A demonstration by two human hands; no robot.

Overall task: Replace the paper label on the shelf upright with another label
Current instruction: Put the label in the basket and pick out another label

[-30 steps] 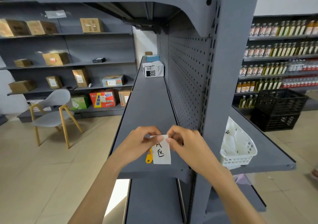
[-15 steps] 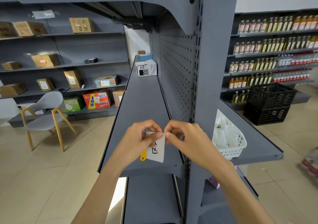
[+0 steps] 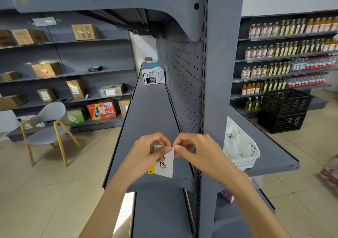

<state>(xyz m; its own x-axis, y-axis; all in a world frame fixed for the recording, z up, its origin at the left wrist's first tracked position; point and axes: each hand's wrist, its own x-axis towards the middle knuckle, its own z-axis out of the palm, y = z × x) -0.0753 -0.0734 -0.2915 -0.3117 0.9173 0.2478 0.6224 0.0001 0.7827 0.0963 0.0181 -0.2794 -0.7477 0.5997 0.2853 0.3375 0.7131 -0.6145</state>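
A white paper label (image 3: 165, 163) with black handwritten marks hangs in front of me, above the grey shelf (image 3: 146, 120). My left hand (image 3: 146, 155) pinches its top edge from the left, and my right hand (image 3: 198, 152) pinches the top right corner. A small yellow tab (image 3: 150, 170) shows below my left hand, behind the label. The grey shelf upright (image 3: 217, 84) rises just right of my hands and bears no label where it is visible.
A white plastic basket (image 3: 251, 160) with more white labels sits on the shelf right of the upright. Pegboard backs the left shelf, with boxes (image 3: 153, 76) at its far end. A grey chair (image 3: 48, 131) stands left, black crates (image 3: 284, 109) right.
The view has shifted slightly, so the upright sits further left in frame. My hands keep the label pinched at its top edge and have drawn closer together.
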